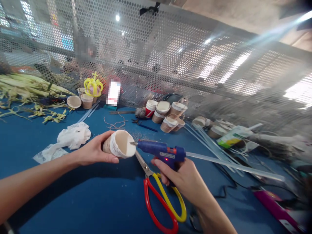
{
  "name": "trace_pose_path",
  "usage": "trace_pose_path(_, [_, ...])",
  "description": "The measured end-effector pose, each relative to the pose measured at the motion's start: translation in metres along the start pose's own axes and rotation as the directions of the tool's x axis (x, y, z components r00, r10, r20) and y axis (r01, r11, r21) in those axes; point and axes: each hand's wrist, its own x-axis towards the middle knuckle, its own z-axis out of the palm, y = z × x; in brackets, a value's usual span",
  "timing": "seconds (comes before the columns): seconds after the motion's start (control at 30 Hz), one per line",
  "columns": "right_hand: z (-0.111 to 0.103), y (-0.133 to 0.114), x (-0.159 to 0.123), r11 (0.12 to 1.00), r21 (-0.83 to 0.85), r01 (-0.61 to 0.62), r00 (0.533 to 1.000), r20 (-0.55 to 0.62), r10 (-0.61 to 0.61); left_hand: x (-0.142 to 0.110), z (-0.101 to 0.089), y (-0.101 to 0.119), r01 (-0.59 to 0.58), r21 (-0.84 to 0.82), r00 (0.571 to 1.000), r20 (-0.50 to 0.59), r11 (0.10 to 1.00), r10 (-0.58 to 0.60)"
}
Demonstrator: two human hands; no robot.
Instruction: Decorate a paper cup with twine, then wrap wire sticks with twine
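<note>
left hand [98, 149]: fingers wrapped round cup [113, 145] over blue table [97, 201], mouth tipped right, likely for nozzle access | right hand [184, 175]: closed on glue gun [156, 149], nozzle [134, 143] at cup mouth, contact unclear

Cup [113, 144]: tan textured wall, white lace band below the rim; held tilted in left hand [97, 151], mouth turned rightward. Glue gun [154, 148]: blue, red light lit, roughly level in right hand [181, 174], nozzle at cup's mouth, contact unclear. Translucent glue stick [219, 160] juts from its rear, sloping down rightward.
</note>
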Motion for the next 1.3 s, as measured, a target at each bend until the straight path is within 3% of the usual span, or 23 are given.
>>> trace_pose_path(0.27, [-0.004, 0.0, 0.0, 1.0, -0.015, -0.009, 1.0, 0.004, 0.009, -0.001, -0.002, -0.004, -0.009, 0.08, 1.0, 0.025, 0.997, 0.007])
trace_pose_path(0.4, [-0.006, 0.0, 0.0, 1.0, -0.016, -0.016, 0.997, 0.08, 0.017, -0.002, -0.002, -0.004, 0.028, -0.017, 0.998, 0.064, 0.999, -0.027])
trace_pose_path(0.67, [-0.008, -0.002, 0.0, 0.996, 0.086, 0.007, 0.998, 0.055, -0.012, -0.003, -0.002, 0.003, 0.13, -0.255, 0.961, 0.272, 0.958, -0.057])
trace_pose_path(0.83, [-0.011, 0.0, 0.0, 1.0, -0.005, -0.006, 0.997, 0.077, 0.007, -0.003, -0.002, 0.002, 0.12, -0.328, 0.966, 0.256, 0.937, -0.034])
trace_pose_path(0.97, [-0.012, 0.0, -0.001, 1.0, -0.031, 0.003, 0.991, 0.137, 0.001, -0.002, -0.003, 0.0, 0.13, -0.318, 0.967, 0.249, 0.939, -0.05])
trace_pose_path(1.13, [-0.01, 0.0, 0.0, 1.0, 0.01, 0.002, 0.997, 0.078, -0.003, -0.003, -0.002, 0.0, 0.151, -0.307, 0.966, 0.247, 0.94, -0.075])
trace_pose_path(1.3, [-0.011, 0.001, 0.0, 0.997, -0.074, -0.012, 0.99, 0.137, 0.022, -0.001, -0.002, -0.003, 0.139, -0.274, 0.968, 0.241, 0.952, -0.072])
